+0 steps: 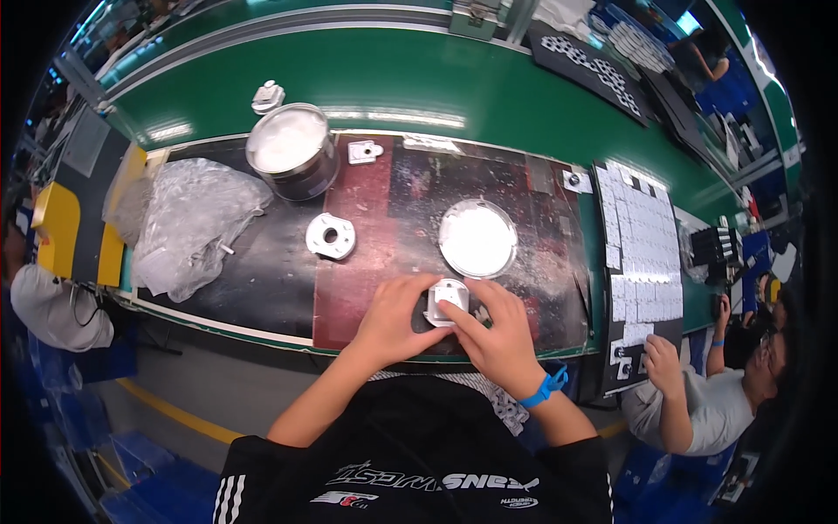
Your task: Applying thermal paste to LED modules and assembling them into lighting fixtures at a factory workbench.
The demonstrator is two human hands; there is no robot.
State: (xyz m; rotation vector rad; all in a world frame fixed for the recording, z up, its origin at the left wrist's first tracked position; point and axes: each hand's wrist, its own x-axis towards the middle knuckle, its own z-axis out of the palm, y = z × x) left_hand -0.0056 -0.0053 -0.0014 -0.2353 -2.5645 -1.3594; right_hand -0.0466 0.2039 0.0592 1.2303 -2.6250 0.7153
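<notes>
A dark mat (262, 271) with a red strip covers the near part of the surface (489, 96), and a green conveyor belt curves behind it. Close to the near edge, a small white square part (449, 301) sits between both hands. The left hand (394, 319) curls round its left side with the thumb on top, and the right hand (497, 336) pinches its right side with fingers (461, 320) closed against it. So both hands have hold of the one part, pressed low over the mat.

It looks like a fitting or seating step, with the part being squared up or pressed together. Any next move calls for a steady two-handed grip and a small lift, since the surface edge lies just beneath the wrists.

Just beyond the part stands a round white dish (477, 237), near enough to be knocked. A white flange (331, 236) lies to the left, well apart, with open mat between. A metal tin (291, 150) and a crumpled plastic bag (188, 223) sit further left. To the right, a tray of white pieces (642, 244) borders the mat, where another person's hand (661, 362) works.
</notes>
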